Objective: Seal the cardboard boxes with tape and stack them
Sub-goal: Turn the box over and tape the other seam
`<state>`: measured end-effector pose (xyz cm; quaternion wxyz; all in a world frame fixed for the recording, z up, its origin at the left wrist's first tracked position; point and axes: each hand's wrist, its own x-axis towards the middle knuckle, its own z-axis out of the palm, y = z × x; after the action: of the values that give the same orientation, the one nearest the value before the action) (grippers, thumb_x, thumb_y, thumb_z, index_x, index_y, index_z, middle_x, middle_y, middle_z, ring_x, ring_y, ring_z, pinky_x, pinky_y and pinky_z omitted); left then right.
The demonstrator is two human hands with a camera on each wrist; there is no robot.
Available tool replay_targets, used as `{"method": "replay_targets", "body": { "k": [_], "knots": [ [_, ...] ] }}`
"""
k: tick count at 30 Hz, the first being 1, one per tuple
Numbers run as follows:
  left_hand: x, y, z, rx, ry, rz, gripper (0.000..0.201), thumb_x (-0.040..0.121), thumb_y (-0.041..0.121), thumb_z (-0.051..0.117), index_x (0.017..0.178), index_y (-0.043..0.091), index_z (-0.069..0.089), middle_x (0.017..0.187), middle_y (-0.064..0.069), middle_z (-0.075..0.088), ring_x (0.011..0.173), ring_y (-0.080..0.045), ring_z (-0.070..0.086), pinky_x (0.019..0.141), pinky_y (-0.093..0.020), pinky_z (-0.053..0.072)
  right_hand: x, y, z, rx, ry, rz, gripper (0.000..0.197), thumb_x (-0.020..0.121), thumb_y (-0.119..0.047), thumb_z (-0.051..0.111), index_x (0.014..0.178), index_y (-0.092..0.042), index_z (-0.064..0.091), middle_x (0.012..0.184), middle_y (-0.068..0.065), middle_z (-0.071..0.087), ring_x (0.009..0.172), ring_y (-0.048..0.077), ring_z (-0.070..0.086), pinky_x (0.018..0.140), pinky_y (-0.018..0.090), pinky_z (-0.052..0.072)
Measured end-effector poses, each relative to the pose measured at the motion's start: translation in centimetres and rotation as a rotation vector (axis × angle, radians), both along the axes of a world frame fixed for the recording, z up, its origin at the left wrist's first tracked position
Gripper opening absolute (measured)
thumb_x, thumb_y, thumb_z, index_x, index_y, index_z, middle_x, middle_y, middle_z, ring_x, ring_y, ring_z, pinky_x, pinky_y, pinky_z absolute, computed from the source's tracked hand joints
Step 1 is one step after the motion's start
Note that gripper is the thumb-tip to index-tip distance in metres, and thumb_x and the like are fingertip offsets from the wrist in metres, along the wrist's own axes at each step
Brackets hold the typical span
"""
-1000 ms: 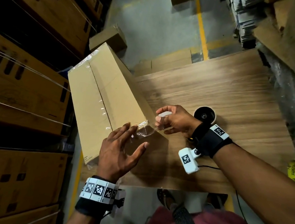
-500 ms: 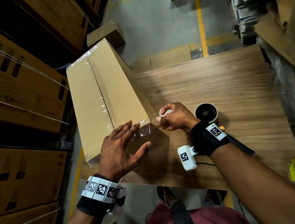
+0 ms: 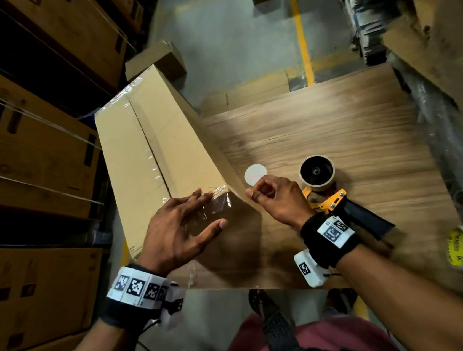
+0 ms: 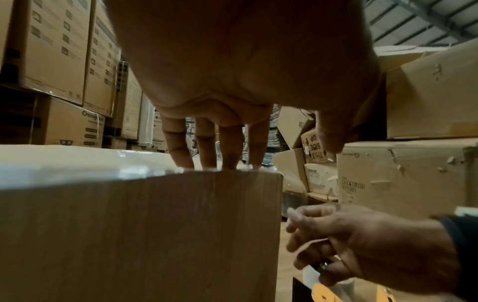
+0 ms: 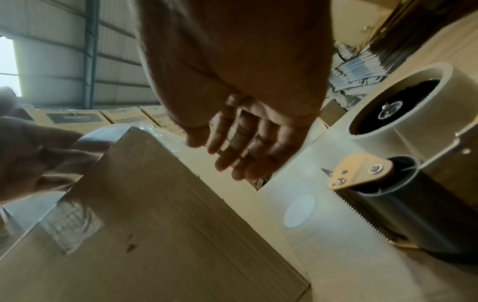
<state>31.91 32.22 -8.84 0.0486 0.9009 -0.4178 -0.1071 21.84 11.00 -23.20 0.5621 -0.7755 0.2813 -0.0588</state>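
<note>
Cardboard box (image 3: 152,149), one long smooth brown one, stood on the wooden table (image 3: 344,136) at 9 o'clock. Shiny clear tape (image 3: 221,203) wrapped its near corner. One left hand (image 3: 177,232) pressed flat there. One right hand (image 3: 276,200) hung loose, holding nothing. One tape gun (image 3: 324,186) lay at 3 o'clock, partly hidden.

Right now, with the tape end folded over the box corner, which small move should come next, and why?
Probably slide the left hand down to press the loose tape end flat: it looks wrinkled on the box side. The right hand holds nothing; the tape dispenser lies on the table.
</note>
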Motion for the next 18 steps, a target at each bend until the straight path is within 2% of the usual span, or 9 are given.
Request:
{"method": "replay_targets", "body": {
  "k": [2,4,7,10,12,14,15,17,18],
  "knots": [
    [1.4,0.0,1.1,0.032,0.04,-0.065,0.072,0.086,0.083,0.045,0.144,0.043,0.06,0.147,0.011,0.06,0.126,-0.013,0.061,0.1,-0.032,0.051,-0.3,0.9,0.2,0.054,-0.233,-0.044,0.012,0.095,-0.038,0.072,0.104,-0.031,0.077,0.104,-0.013,0.076,0.097,0.004,0.07,0.088,0.037,0.059],
    [2.7,0.1,1.8,0.066,0.06,-0.158,0.064,0.09,0.079,0.045,0.142,0.044,0.061,0.143,0.011,0.063,0.123,-0.013,0.064,0.095,-0.031,0.052,-0.2,1.8,0.7,0.083,-0.398,-0.048,0.021,0.099,-0.023,0.07,0.118,-0.027,0.077,0.118,-0.012,0.075,0.108,0.001,0.069,0.094,0.027,0.058],
    [4.4,0.2,2.3,0.095,0.064,-0.306,0.056,0.096,0.071,0.044,0.141,0.043,0.062,0.141,0.006,0.066,0.127,-0.015,0.063,0.101,-0.039,0.05,0.4,3.6,0.7,0.051,-0.467,-0.065,0.027,0.097,-0.013,0.071,0.123,-0.02,0.076,0.119,-0.011,0.073,0.109,-0.007,0.067,0.095,0.015,0.052],
    [5.9,0.6,2.0,0.142,0.052,-0.415,0.057,0.096,0.071,0.037,0.145,0.049,0.056,0.148,0.009,0.06,0.138,-0.011,0.05,0.105,-0.046,0.035,0.6,5.4,-0.1,0.021,-0.504,-0.177,0.032,0.094,-0.005,0.073,0.124,-0.015,0.075,0.12,-0.007,0.072,0.108,-0.007,0.068,0.098,0.019,0.053],
    [6.8,0.8,1.8,0.143,0.059,-0.471,0.058,0.095,0.072,0.037,0.146,0.05,0.054,0.151,0.011,0.057,0.145,-0.007,0.042,0.108,-0.047,0.028,1.1,6.7,-0.5,-0.045,-0.526,-0.278,0.035,0.09,0.001,0.074,0.122,-0.013,0.075,0.116,-0.011,0.071,0.105,-0.01,0.067,0.095,0.019,0.055],
    [8.0,0.9,1.6,0.127,0.076,-0.523,0.063,0.092,0.074,0.037,0.147,0.047,0.054,0.154,0.008,0.054,0.149,-0.006,0.037,0.111,-0.046,0.023,2.1,7.2,-0.8,-0.094,-0.522,-0.364,0.03,0.088,0.001,0.075,0.114,-0.013,0.079,0.111,-0.011,0.075,0.1,-0.008,0.07,0.09,0.02,0.057],
    [8.5,1.0,1.5,0.125,0.084,-0.541,0.068,0.09,0.077,0.037,0.149,0.047,0.052,0.158,0.005,0.05,0.151,-0.007,0.034,0.114,-0.046,0.019,2.5,7.1,-0.8,-0.096,-0.499,-0.39,0.024,0.088,-0.005,0.077,0.109,-0.014,0.081,0.107,-0.009,0.077,0.097,-0.005,0.071,0.087,0.023,0.059],
    [9.6,0.6,1.4,0.129,0.108,-0.552,0.076,0.085,0.081,0.034,0.152,0.047,0.046,0.166,0.001,0.035,0.154,-0.01,0.03,0.119,-0.048,0.01,3.5,6.4,-0.5,-0.135,-0.443,-0.46,0.015,0.087,-0.017,0.078,0.101,-0.019,0.082,0.099,-0.008,0.079,0.09,-0.002,0.073,0.083,0.031,0.062],
    [10.2,0.3,1.3,0.136,0.13,-0.553,0.08,0.083,0.083,0.033,0.154,0.048,0.044,0.168,0.004,0.028,0.154,-0.012,0.03,0.12,-0.048,0.006,3.8,6.0,-0.3,-0.162,-0.43,-0.505,0.014,0.086,-0.019,0.078,0.099,-0.019,0.082,0.097,-0.008,0.079,0.088,-0.002,0.072,0.082,0.032,0.062]
  ]
}}
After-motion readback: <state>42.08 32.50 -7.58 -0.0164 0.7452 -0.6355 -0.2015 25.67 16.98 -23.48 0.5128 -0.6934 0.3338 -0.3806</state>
